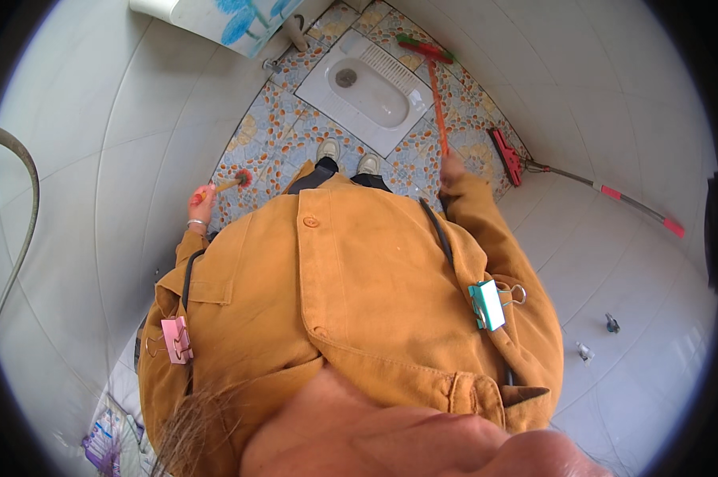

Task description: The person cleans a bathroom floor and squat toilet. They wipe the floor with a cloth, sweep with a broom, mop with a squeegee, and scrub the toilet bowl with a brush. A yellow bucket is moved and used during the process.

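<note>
My left hand (201, 206), with a bracelet at the wrist, grips the yellow handle of a small brush (232, 182). The red round head of that brush points toward the floor by the left wall. In my right hand (452, 169) is the orange handle of a broom (437, 98). Its red and green head (424, 47) rests at the far right of a white squat toilet (371, 89), near the wall. The squat pan is set in the floor before my shoes, with a dark drain hole at its far left end.
A pink-headed squeegee (508, 158) leans along the right wall. A flush cistern (227, 21) with a blue flower print hangs at the upper left, above a small metal valve (271, 65). A grey hose (28, 173) hangs at far left. Pebble-patterned tiles (311, 128) cover the floor.
</note>
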`<state>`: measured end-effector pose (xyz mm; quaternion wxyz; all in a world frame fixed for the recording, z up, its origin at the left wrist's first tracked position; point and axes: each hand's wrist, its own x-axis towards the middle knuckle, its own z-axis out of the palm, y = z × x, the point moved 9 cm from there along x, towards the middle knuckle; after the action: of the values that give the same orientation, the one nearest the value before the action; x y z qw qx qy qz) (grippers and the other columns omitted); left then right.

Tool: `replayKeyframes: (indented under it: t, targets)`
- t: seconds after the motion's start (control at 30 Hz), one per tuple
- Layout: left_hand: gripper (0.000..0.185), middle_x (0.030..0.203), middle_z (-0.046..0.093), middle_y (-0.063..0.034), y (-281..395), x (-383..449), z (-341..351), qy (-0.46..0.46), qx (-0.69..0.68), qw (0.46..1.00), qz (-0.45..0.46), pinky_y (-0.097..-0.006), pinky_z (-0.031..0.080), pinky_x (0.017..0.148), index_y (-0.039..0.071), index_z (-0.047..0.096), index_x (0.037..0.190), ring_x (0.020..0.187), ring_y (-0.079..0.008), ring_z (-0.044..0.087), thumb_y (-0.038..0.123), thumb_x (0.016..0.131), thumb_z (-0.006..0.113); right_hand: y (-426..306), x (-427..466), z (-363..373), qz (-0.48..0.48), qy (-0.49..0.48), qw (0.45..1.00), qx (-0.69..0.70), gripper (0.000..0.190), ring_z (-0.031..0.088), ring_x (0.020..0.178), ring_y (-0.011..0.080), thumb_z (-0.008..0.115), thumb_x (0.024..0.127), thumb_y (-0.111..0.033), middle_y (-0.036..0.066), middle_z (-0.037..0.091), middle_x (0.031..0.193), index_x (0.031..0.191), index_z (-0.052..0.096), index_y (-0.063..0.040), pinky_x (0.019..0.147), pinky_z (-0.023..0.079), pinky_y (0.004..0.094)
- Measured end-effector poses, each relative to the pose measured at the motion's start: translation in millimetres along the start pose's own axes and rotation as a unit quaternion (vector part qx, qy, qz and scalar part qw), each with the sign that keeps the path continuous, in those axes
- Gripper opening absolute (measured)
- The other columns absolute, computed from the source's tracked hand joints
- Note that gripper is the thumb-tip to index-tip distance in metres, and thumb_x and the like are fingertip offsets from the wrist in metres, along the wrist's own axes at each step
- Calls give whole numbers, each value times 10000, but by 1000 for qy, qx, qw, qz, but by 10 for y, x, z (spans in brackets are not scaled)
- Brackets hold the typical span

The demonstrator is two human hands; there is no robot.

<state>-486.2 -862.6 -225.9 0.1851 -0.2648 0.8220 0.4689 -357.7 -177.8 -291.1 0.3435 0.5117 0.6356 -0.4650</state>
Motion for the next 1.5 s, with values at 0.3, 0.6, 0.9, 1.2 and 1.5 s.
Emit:
replayKeyframes:
  t: [0.3,0.6,0.9,1.2,1.5]
  targets:
    - [209,563,495,25,-382,362,16,0,-16,998,-58,-208,374,461,73,584,722,496,-66,447,258,794,648,1188,-1144,192,52,-142,949,277,362,364,369,82,387,922,-243,-22,434,577,1278,372,-178,308,312,230]
    - [218,618,527,20,316,643,379,-60,-25,997,29,-216,379,478,70,590,804,521,-67,452,283,800,635,-81,-1749,-22,-2,-107,958,266,367,313,366,54,387,918,-219,-10,421,607,1282,343,-194,323,298,202]
    - [175,659,532,32,305,358,294,-77,-68,994,45,-194,391,514,73,601,851,589,-45,473,239,806,633,-1925,-622,29,-133,-129,934,304,217,311,373,74,392,888,-148,-7,377,556,1104,421,-148,325,260,216]
    - [117,582,506,23,-206,115,-127,-27,7,1000,2,-227,357,410,84,562,753,458,-72,436,168,800,627,-2126,127,1006,-159,-13,987,31,179,318,330,146,392,833,-76,28,401,513,1008,431,-85,294,270,291]
    - [188,593,503,22,-320,369,66,-31,-74,993,-88,-221,385,440,85,534,728,505,-76,467,227,800,635,-1635,-841,34,-49,-116,943,309,407,373,394,95,408,901,-165,35,445,591,1299,328,-142,331,300,237]
